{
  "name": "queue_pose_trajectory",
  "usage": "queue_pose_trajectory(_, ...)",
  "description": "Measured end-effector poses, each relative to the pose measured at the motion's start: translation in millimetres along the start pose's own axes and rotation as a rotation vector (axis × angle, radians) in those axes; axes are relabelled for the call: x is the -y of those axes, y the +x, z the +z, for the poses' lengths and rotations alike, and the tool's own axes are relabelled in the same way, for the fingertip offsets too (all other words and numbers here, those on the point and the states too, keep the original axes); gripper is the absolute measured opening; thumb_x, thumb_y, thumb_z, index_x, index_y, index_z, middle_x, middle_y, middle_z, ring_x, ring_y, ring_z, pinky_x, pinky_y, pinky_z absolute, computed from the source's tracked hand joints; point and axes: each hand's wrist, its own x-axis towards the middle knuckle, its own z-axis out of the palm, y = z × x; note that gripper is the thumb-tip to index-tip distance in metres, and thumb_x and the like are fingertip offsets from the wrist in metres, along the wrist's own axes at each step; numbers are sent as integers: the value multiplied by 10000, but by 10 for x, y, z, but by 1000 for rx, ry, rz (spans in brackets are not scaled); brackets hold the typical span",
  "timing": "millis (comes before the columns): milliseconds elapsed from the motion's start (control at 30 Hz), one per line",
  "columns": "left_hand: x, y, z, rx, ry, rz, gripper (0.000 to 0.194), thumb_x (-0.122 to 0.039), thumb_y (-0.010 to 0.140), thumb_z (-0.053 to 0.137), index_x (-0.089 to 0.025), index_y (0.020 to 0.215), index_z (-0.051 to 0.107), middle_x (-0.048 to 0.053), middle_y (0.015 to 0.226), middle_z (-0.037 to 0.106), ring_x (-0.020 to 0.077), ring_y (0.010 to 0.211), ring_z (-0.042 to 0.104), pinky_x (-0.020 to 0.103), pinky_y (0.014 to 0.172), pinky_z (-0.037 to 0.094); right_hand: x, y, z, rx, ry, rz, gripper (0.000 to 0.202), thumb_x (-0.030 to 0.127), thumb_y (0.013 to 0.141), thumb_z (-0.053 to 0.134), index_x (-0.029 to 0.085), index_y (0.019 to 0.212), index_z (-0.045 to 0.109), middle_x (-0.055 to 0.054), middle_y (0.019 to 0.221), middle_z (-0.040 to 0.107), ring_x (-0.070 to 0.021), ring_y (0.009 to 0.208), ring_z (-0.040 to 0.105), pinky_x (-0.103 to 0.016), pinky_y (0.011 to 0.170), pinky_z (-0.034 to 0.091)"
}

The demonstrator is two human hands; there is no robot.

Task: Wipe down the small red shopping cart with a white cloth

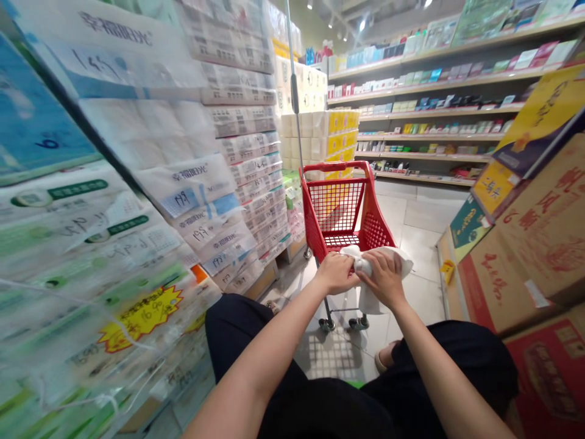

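A red shopping cart (376, 222) with grid panels stands on the tiled floor in front of me. A white cloth (371, 300) lies over its near edge and hangs down on the right. My left hand (337, 272) is closed on the cart's near edge, at the left end of the cloth. With bent fingers, my right hand (382, 275) grips the white cloth just right of it. The two hands are close together, and the part of the cart under the cloth is hidden.
Tall stacks of wrapped tissue packs (247, 158) line the left side. Cardboard boxes (503, 268) are piled at the right. Shelves of small boxed goods (434, 113) span the back. Pale floor tiles (418, 244) run right of the cart.
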Motion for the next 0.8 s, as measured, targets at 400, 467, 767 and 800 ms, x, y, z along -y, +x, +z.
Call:
queue_pose_trajectory(400,33,-71,-57,42,-11,-6,204,-371,856,514,-193,943,564,51,1008,684,227,949,613,378,925,401,-284,195,-95,276,-138,-222,333,499,938,477,233,1016,662,-61,946,689,-213,924,541,-307,741,349)
queue_pose_trajectory(467,48,-79,-63,43,-17,2,207,-363,854,512,-191,955,567,53,1004,683,225,952,613,374,922,403,-280,199,-76,231,-73,-197,357,477,969,419,219,990,665,-61,952,700,-198,905,571,-299,754,365)
queue_pose_trajectory(767,59,-70,-25,25,40,8,293,-414,835,523,-149,927,607,98,940,683,247,942,620,393,941,409,-50,209,-142,238,-112,-223,416,580,938,418,232,1053,615,-68,1032,694,-225,973,598,-315,767,392)
queue_pose_trajectory(800,59,-71,-22,19,47,10,299,-415,826,533,-145,929,611,101,940,683,250,950,620,394,950,408,-19,207,-124,251,-139,-258,423,596,923,440,227,1040,612,-69,1023,694,-228,968,596,-319,778,389)
